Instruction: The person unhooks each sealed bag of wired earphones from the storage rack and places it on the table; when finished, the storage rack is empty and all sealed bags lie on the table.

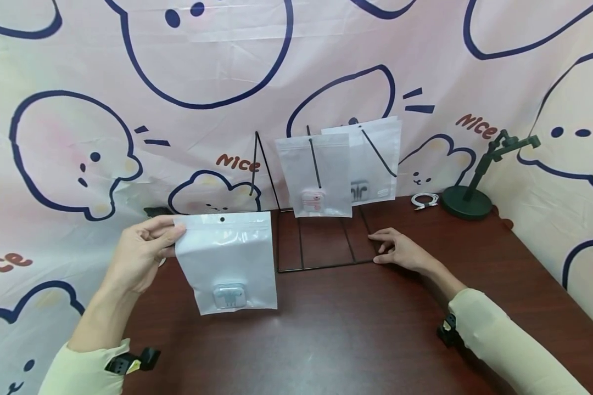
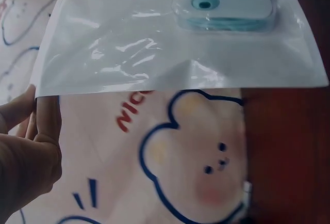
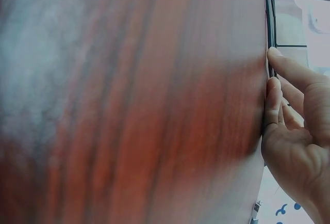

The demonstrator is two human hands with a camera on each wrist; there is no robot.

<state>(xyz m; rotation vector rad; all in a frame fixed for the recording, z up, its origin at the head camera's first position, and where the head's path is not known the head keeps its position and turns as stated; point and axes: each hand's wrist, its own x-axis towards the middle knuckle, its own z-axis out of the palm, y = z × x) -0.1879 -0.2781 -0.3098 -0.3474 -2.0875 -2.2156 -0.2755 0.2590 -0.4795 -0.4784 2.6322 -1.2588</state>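
My left hand (image 1: 140, 249) pinches the upper left corner of a white zip bag (image 1: 227, 249) with a punched hole in its top strip. Low on the bag shows a clear case of earphones (image 1: 229, 296); in the left wrist view the earphones (image 2: 224, 2) look pale teal. On the table stands a black wire display rack (image 1: 326, 267) with hooks. My right hand (image 1: 400, 251) holds its front right corner, thumb and fingertips at the wire. Two similar bags hang from the hooks, a front bag (image 1: 294, 170) and another bag (image 1: 382, 148) behind to its right.
A dark green stand (image 1: 466, 203) with a jointed arm is at the back right of the brown table (image 1: 326, 340), beside a coiled white cable (image 1: 425, 201). A dark object (image 1: 157, 211) sits behind my left hand. A printed cloth (image 1: 202, 131) hangs behind the table.
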